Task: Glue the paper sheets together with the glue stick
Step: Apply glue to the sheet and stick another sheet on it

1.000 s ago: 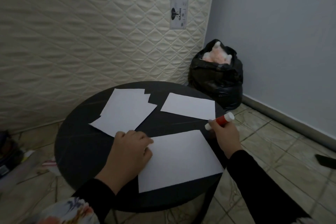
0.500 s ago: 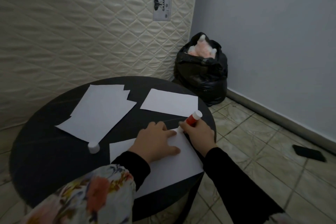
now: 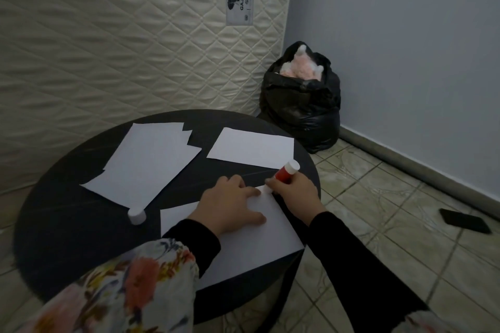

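On the round black table (image 3: 67, 224) a white paper sheet (image 3: 251, 251) lies nearest me. My left hand (image 3: 230, 208) presses flat on it with spread fingers. My right hand (image 3: 295, 192) grips a red glue stick (image 3: 285, 170) tilted down, its tip touching the sheet's far right corner. The white glue cap (image 3: 137, 216) stands at the near edge of a stack of overlapping sheets (image 3: 146, 165) on the left. A single sheet (image 3: 251, 147) lies at the far right of the table.
A quilted mattress (image 3: 121, 35) leans against the wall behind the table. A full black rubbish bag (image 3: 300, 105) sits in the corner. A dark phone (image 3: 464, 220) lies on the tiled floor at the right.
My left hand slid right along the near sheet and flattened on it. My right hand brought the glue stick down from the table's right edge to the sheet's far corner. The cap now shows.
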